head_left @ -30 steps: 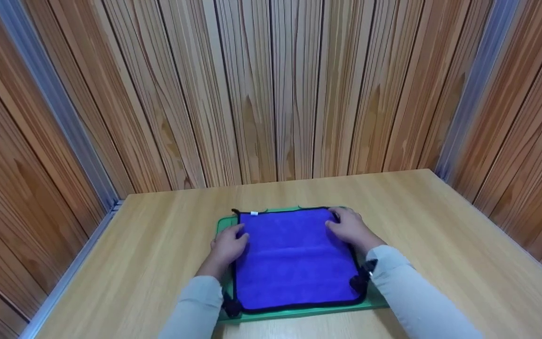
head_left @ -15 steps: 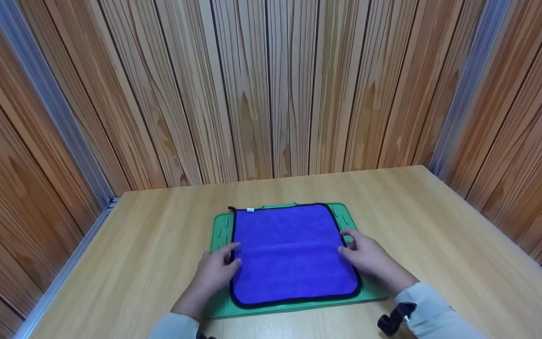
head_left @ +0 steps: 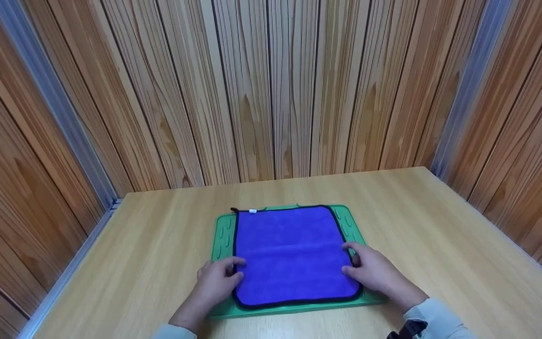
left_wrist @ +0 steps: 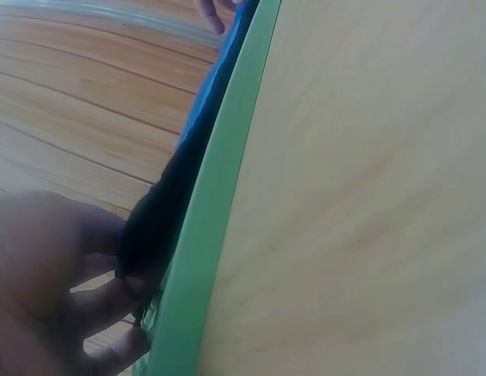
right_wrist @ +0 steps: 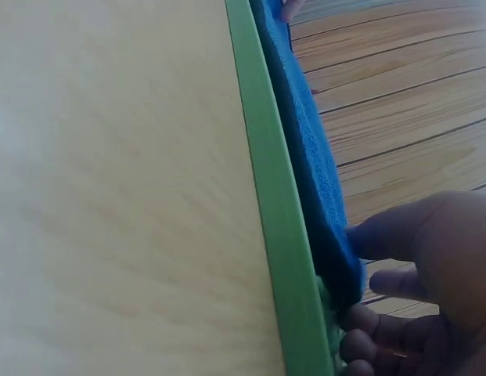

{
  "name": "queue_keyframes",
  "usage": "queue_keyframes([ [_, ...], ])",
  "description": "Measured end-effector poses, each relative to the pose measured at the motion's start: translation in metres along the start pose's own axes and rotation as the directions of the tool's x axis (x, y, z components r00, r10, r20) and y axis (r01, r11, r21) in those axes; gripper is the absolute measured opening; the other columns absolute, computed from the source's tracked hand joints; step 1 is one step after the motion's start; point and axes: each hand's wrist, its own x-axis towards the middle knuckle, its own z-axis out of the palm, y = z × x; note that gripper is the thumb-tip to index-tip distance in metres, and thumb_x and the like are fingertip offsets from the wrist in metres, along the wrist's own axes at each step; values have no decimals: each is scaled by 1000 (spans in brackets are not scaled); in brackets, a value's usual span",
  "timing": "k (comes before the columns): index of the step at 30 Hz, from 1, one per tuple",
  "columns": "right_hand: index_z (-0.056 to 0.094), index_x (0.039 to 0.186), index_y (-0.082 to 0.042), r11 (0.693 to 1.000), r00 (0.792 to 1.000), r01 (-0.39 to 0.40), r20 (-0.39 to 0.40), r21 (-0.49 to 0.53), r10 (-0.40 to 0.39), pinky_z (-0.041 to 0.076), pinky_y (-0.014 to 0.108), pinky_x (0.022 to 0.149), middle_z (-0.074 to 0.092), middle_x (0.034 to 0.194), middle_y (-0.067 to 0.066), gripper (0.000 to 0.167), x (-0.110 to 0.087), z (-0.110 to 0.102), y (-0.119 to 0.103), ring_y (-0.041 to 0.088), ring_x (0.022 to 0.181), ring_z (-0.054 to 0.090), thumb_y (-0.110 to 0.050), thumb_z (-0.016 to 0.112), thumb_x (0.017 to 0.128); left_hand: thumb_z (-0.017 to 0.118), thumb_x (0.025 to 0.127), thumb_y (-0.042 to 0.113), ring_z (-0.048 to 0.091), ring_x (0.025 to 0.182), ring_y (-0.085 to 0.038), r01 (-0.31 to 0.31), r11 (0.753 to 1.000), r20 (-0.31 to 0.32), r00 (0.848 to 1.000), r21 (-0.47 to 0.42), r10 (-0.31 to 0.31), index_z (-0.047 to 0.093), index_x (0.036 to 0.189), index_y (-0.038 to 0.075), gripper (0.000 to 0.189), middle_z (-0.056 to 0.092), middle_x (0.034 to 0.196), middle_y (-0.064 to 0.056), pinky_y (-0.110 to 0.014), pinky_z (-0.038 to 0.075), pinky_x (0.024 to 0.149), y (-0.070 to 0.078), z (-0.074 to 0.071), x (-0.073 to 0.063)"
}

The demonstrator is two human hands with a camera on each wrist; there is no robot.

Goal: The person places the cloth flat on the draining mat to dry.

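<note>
Two side edges of a blue cloth (head_left: 294, 263) are pinched by left grip (head_left: 218, 278) and right grip (head_left: 373, 268). A green board (head_left: 350, 225) lies beneath.

Inspector: State condition of the bare left hand (head_left: 216, 281).
Recorder: Tilted inward, pinching between thumb (head_left: 235, 280) and fingers (head_left: 236, 260); seen close and blurred in the left wrist view.
Inspector: And of the bare right hand (head_left: 373, 269)?
Recorder: Pinching likewise, near mirror to the left; observed with lower fingers curled in the right wrist view.
Inspector: Report on bare wrists (head_left: 184, 316) and arms (head_left: 445, 324) in pale grey-blue fabric sleeves (head_left: 174, 332).
Recorder: Angled inward from the lower edge, well apart.
</note>
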Motion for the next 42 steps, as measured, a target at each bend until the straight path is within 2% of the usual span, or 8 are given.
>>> queue_keyframes([
  [7, 59, 129, -9, 968, 995, 92, 5, 235, -96, 36, 27, 57, 45, 77, 1, 34, 1, -2, 11, 17, 66, 44, -14, 69, 97, 66, 97, 16, 53, 114, -28, -8, 998, -7, 1000, -70, 7, 73, 121, 22, 26, 67, 119, -4, -58, 34, 103, -1, -1, -2],
  [9, 58, 129, -6, 952, 993, 118, -4, 283, -122, 36, 26, 56, 44, 73, 0, 33, 1, -6, 13, 16, 64, 43, -16, 66, 99, 64, 99, 16, 54, 113, -26, 4, 994, 8, 1000, -111, -3, 71, 125, 20, 28, 66, 124, -5, -51, 43, 96, 0, -4, -2],
  [12, 56, 129, -3, 936, 991, 128, 2, 328, -137, 36, 25, 55, 43, 68, -2, 33, 1, -12, 15, 13, 61, 44, -16, 63, 100, 63, 100, 16, 54, 99, -23, 24, 986, 41, 999, -166, -18, 69, 129, 17, 30, 64, 112, -7, -38, 47, 78, 0, -11, -1],
  [15, 55, 128, -1, 943, 989, 106, 66, 315, -133, 37, 24, 55, 45, 67, -2, 32, 1, -16, 17, 12, 59, 45, -14, 62, 100, 64, 99, 16, 52, 87, -23, 45, 989, 73, 997, -139, -35, 69, 129, 17, 30, 61, 97, -6, -34, 42, 69, 0, -15, -2],
  [23, 58, 129, -7, 973, 979, 60, 179, 221, -101, 37, 25, 54, 50, 72, 0, 35, 1, -19, 17, 15, 62, 47, -22, 66, 99, 71, 95, 18, 46, 101, -30, 35, 999, 111, 993, 23, -37, 74, 118, 26, 24, 64, 96, -1, -46, 37, 82, -1, -17, -5],
  [30, 55, 130, 0, 931, 973, 58, 188, 360, -133, 37, 23, 55, 49, 71, -1, 35, 3, -20, 18, 14, 61, 45, -18, 63, 101, 66, 98, 18, 54, 92, -24, 43, 997, 149, 988, -60, -33, 73, 118, 23, 21, 65, 101, -2, -36, 45, 74, -3, -20, -6],
  [37, 55, 131, 0, 924, 960, 69, 227, 377, -164, 39, 24, 56, 50, 73, -1, 37, 4, -25, 20, 14, 63, 46, -18, 64, 100, 69, 96, 14, 52, 94, -27, 22, 995, 216, 976, -100, 0, 71, 119, 21, 24, 63, 99, -5, -36, 42, 74, -7, -27, -5],
  [42, 55, 134, -3, 940, 947, 47, 285, 338, -149, 39, 25, 57, 49, 73, 0, 38, 2, -30, 20, 17, 64, 47, -18, 65, 100, 69, 96, 11, 55, 91, -24, 72, 985, 272, 962, -155, -27, 69, 122, 18, 27, 62, 102, -7, -35, 43, 75, -11, -31, -2],
])
